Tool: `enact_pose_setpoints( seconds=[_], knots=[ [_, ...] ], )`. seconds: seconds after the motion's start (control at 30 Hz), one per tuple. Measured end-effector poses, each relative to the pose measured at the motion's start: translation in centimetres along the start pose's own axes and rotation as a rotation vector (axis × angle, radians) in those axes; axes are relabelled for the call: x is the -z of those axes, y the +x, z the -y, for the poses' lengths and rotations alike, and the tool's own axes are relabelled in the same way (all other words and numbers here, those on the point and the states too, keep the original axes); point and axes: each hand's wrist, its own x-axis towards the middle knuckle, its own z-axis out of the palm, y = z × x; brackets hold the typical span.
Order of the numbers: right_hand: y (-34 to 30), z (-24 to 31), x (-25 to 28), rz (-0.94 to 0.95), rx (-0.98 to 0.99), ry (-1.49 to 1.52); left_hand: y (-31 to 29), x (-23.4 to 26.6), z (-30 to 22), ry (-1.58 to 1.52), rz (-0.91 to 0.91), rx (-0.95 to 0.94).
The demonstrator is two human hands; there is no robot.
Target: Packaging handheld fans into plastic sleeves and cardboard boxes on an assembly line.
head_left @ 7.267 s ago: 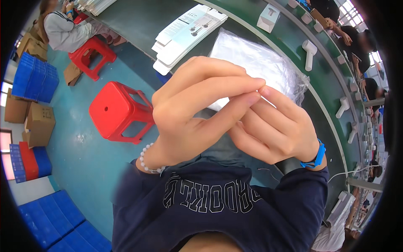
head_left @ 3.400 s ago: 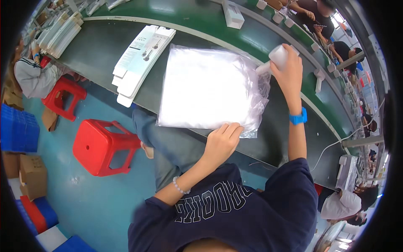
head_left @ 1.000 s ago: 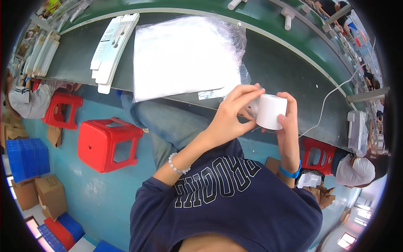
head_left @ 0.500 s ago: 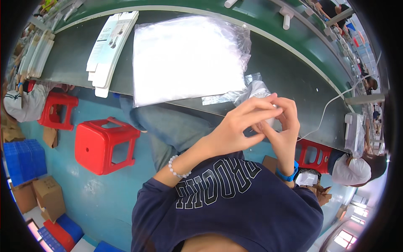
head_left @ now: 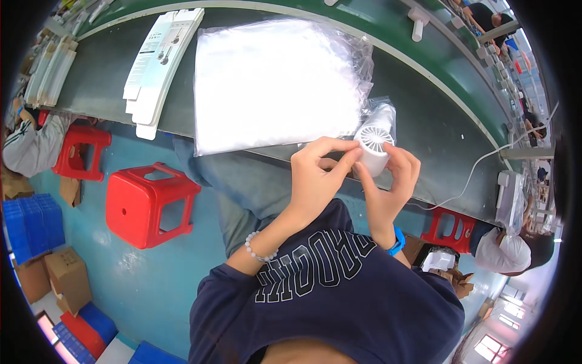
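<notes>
White plastic handheld fan with a round, spoked grille [head_left: 374,151]: it sits between my two bare hands, grille facing up toward me. My right hand [head_left: 393,182], a bright blue band [head_left: 397,241] at its wrist, grasps it, thumb across the near side and fingers at the right rim. My left hand [head_left: 315,176], with a pale beaded bracelet [head_left: 254,247], has thumb and forefinger touching the fan's left side; I cannot tell whether they grip the fan itself or the shiny, clear plastic film [head_left: 391,116] that surrounds its far part.

The fan is just off the lower right corner of a large, flat white packet in crinkled clear plastic [head_left: 276,85]. Under the packet spreads a dark green bench top [head_left: 442,158]; I cannot tell whether the fan touches it. Left of the packet lies a flat stack of folded white and pale blue printed cartons [head_left: 159,67]. Beyond the packet's upper right corner, a white T-shaped plastic piece [head_left: 418,17] rests on a green strip [head_left: 391,25]. Below and left of the packet, a red plastic stool [head_left: 129,206] stands on a blue-green floor [head_left: 133,285]. Farther left sits a person in a pale top [head_left: 30,148].
</notes>
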Motion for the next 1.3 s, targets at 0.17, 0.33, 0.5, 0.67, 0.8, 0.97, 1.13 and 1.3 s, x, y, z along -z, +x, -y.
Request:
enact_pose_setpoints(
  seconds=[0.17, 0.33, 0.5, 0.67, 0.8, 0.97, 1.13, 1.3],
  knots=[
    [-0.2, 0.0, -0.4, -0.064, 0.076, -0.08, -0.1, 0.1, 0.6, 0.19, -0.002, -0.109],
    [0.4, -0.6, -0.6, -0.021, 0.068, -0.062, 0.2, 0.0, 0.4, 0.299, 0.075, -0.236],
    [2.0, -1.0, 1.0, 0.075, -0.227, 0.136, 1.2, 0.6, -0.5, 0.183, 0.401, -0.271],
    [4.3, -2.5, 1.9, 0.203, 0.324, 0.01, 4.1, 0.3, -1.2, -0.541, 0.479, 0.224],
    [9.2, -5.4, -0.5, 0.141, 0.441, 0.108, 7.5, -0.2, -3.7, -0.453, 0.712, 0.203],
    [21.3, -4.6, -5.3, 0.04, 0.495, 0.286, 9.2, 2.6, -6.3, 0.001, 0.512, -0.179],
    [42.0, -4.5, -13.9, -0.372, 0.55, 0.145, 8.5, 7.7, -5.1, 0.615, 0.082, -0.516],
    [53.8, -11.2, -27.1, -0.161, 0.482, -0.093, 7.3, 10.9, -0.7, 0.842, -0.124, -0.744]
  ],
)
